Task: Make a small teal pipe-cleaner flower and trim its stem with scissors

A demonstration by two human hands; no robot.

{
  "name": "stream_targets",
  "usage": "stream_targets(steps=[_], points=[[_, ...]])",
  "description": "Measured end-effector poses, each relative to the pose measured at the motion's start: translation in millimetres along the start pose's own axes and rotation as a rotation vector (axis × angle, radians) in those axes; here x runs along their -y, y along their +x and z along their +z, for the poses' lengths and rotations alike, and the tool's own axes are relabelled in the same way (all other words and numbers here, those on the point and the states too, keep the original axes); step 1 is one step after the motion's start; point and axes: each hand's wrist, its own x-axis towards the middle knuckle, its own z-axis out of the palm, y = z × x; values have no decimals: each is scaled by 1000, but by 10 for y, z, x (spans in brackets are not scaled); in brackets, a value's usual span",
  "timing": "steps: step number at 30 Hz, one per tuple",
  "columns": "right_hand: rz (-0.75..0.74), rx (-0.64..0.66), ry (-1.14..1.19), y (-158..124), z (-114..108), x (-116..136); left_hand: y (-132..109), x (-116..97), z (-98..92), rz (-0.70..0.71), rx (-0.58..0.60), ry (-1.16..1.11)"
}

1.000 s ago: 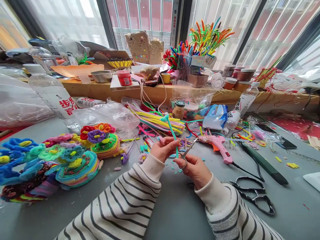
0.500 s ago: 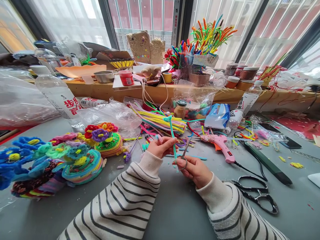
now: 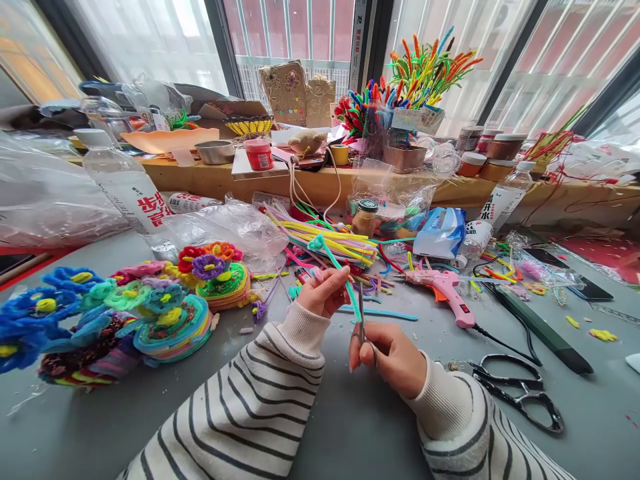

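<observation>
My left hand (image 3: 323,293) pinches a mint-green pipe cleaner (image 3: 336,258), which tilts up to the left and ends in a small bunched knot of the same colour. Its lower end reaches down to the small metal scissors (image 3: 361,310). My right hand (image 3: 393,353) grips these scissors by the finger loops, blades pointing up beside the stem; whether the blades touch it I cannot tell. A blue pipe cleaner (image 3: 385,314) lies on the table just behind my hands.
Pipe-cleaner flowers (image 3: 60,303) stand on the left. A pink glue gun (image 3: 447,290), large black-handled scissors (image 3: 523,393) and a dark green bar (image 3: 550,333) lie on the right. Behind are a yellow pipe-cleaner bundle (image 3: 345,245), a small jar (image 3: 365,217) and a water bottle (image 3: 123,180).
The pipe cleaner's top has tipped to the left. My right hand has turned, and the scissors' blades now point straight up close to the stem's lower end. The view has shifted slightly.
</observation>
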Motion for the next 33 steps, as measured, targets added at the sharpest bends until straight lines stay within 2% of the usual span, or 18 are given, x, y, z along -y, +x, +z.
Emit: stream_targets(steps=[6,10,15,20,33], points=[[-52,205,-98,-29,19,89,21,10,-31,25,37,70],[-66,247,-65,-33,-2,104,1,-4,-17,81,45,177],[-56,222,-38,-25,-14,95,-31,-22,15,180,0,319],[-56,173,-3,-16,9,29,-18,-13,-2,254,-70,329],[-11,-16,-51,-12,41,-36,6,-74,-20,242,-104,179]])
